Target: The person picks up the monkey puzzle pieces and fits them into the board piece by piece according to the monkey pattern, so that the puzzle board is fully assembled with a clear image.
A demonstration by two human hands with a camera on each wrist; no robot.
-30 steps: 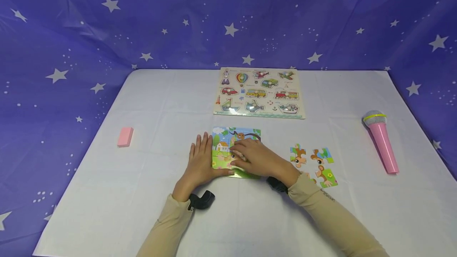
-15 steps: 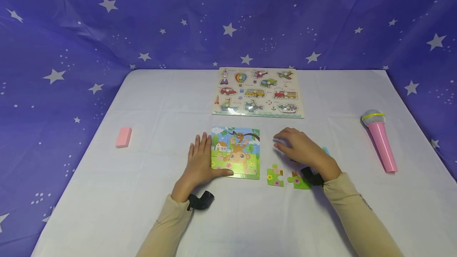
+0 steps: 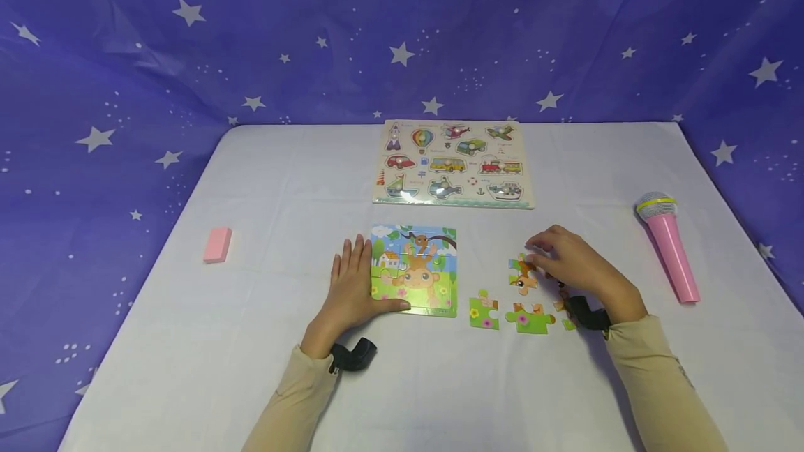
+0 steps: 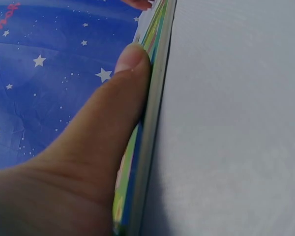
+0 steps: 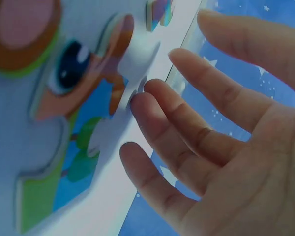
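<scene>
My left hand (image 3: pixel 352 291) lies along the left side of a square monkey jigsaw board (image 3: pixel 411 281), its thumb stretched over the bottom edge. In the left wrist view the thumb (image 4: pixel 110 108) presses on that board's edge. To the right, my right hand (image 3: pixel 574 264) hovers over loose jigsaw pieces, holding nothing. Its fingers are spread and slightly bent in the right wrist view, beside a piece with a monkey's eye (image 5: pixel 69 69). Below the fingertips is a brown-and-blue jigsaw piece (image 3: pixel 523 277). Two green flowered pieces, one left (image 3: pixel 484 312) and one right (image 3: pixel 530 321), lie nearer; others are partly hidden under the hand.
Behind the jigsaw lies a large vehicle peg puzzle (image 3: pixel 453 164). A pink toy microphone (image 3: pixel 672 250) is at the far right, and a pink block (image 3: pixel 218 245) at the left. White cloth covers the table (image 3: pixel 283 180); a starry purple backdrop (image 3: pixel 339 33) rises behind.
My right hand has moved from over the jigsaw board rightward to above the loose pieces, uncovering the board's picture. My left hand stays at the board's left side.
</scene>
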